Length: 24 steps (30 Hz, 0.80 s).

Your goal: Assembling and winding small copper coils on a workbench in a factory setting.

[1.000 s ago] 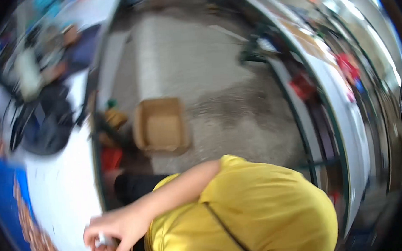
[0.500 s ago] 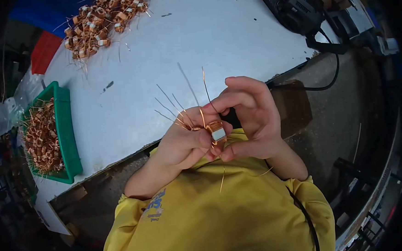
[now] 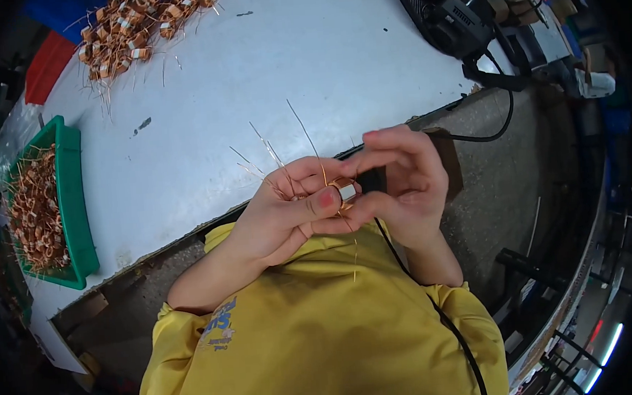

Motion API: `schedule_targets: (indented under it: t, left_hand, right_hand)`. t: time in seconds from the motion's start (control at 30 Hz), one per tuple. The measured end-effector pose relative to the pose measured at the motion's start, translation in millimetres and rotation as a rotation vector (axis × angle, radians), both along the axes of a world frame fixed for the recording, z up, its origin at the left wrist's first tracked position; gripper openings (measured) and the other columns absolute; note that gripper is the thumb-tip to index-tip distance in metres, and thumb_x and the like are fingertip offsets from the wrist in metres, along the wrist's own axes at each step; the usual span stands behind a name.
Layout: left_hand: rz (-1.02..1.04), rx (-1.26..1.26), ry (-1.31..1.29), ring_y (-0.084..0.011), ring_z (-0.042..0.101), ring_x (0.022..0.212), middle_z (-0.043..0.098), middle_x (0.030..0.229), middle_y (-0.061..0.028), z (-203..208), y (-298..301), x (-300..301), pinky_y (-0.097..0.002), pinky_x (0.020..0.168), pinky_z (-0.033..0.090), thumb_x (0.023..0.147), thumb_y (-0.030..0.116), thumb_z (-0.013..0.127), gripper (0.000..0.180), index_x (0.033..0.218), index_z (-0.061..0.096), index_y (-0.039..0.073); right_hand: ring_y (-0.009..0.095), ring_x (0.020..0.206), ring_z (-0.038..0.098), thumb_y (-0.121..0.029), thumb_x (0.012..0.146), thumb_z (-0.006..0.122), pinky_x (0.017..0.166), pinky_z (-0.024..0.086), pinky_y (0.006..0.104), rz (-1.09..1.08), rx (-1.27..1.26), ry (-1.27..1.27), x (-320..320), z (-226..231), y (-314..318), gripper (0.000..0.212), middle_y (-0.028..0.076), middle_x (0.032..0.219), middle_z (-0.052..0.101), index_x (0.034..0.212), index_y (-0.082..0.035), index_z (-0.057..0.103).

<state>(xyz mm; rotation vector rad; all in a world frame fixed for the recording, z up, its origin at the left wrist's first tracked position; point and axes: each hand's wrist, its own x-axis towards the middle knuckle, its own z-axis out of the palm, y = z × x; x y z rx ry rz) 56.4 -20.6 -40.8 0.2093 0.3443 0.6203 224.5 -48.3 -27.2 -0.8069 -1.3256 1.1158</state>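
A toroid coil (image 3: 346,192) wound with copper wire, with a white block on its face, is pinched between the thumb and fingers of my left hand (image 3: 274,218). Long copper wire ends stick up past that hand's knuckles, and one hangs down in front of the yellow shirt. More copper windings show partly behind the left thumb; whether they belong to a second coil is hidden. My right hand (image 3: 417,191) closes on the coil's right side, its thumb below and its index fingertip above, while the other fingers curl loosely.
A green bin (image 3: 75,205) full of copper coils stands at the left of the white table (image 3: 200,81). Several more coils (image 3: 129,35) lie heaped at the far left, near a red bin (image 3: 49,69). A black machine with a cable (image 3: 457,26) sits at the far right.
My right fingers have come in closer around the coil, and the coil has turned slightly. The view has shifted, so the table things sit farther left.
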Motion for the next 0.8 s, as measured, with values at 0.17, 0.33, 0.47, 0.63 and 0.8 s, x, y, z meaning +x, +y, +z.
schedule_targets:
  t: [0.17,0.33,0.47,0.63,0.8]
  left_hand:
    - [0.047,-0.041,0.024,-0.0259,0.065,0.07,0.062,0.083,-0.0147,5.8,-3.7,-0.8,-0.0293,0.061,0.056,0.077,-0.003,0.063,0.028,0.104,0.057,-0.002]
    - [0.022,0.004,-0.013,-0.025,0.065,0.073,0.063,0.087,-0.0146,-0.2,-3.7,-3.4,-0.0285,0.064,0.055,0.074,-0.006,0.066,0.026,0.098,0.06,-0.002]
    - [0.015,0.026,0.02,-0.0245,0.065,0.074,0.063,0.088,-0.0147,-0.5,-2.5,-5.5,-0.0278,0.065,0.055,0.072,-0.007,0.067,0.024,0.094,0.062,-0.002]
    - [0.044,0.01,0.021,-0.0244,0.065,0.074,0.064,0.084,-0.0147,-2.5,-5.7,-3.3,-0.0279,0.065,0.055,0.07,-0.008,0.068,0.023,0.091,0.063,-0.002]
    - [0.079,0.015,0.015,-0.0204,0.064,0.07,0.065,0.08,-0.0132,3.8,-8.1,0.1,-0.025,0.062,0.054,0.069,-0.007,0.069,0.021,0.088,0.064,-0.002]
  right_hand:
    - [0.019,0.095,0.054,0.002,0.05,0.078,0.084,0.04,0.0268,0.06,-0.076,-0.148,4.6,-4.9,1.3,0.09,0.017,0.104,0.061,0.128,0.001,0.033]
    - [0.02,0.095,0.053,-0.001,0.048,0.08,0.085,0.039,0.0298,0.171,-0.088,-0.067,-1.4,-5.6,2.9,0.095,0.017,0.105,0.061,0.13,0.0,0.031]
    - [0.019,0.091,0.052,-0.004,0.048,0.082,0.083,0.039,0.0299,0.221,-0.04,0.033,-8.5,-7.7,9.2,0.097,0.015,0.101,0.062,0.131,-0.001,0.031]
    - [0.016,0.083,0.048,-0.009,0.048,0.084,0.078,0.039,0.0279,0.222,0.055,0.192,-9.0,-16.1,19.0,0.097,0.011,0.091,0.062,0.13,-0.001,0.033]
    - [0.013,0.077,0.045,-0.013,0.051,0.085,0.074,0.037,0.0253,0.219,0.146,0.314,-7.7,-26.2,18.4,0.09,0.008,0.086,0.06,0.126,-0.001,0.036]
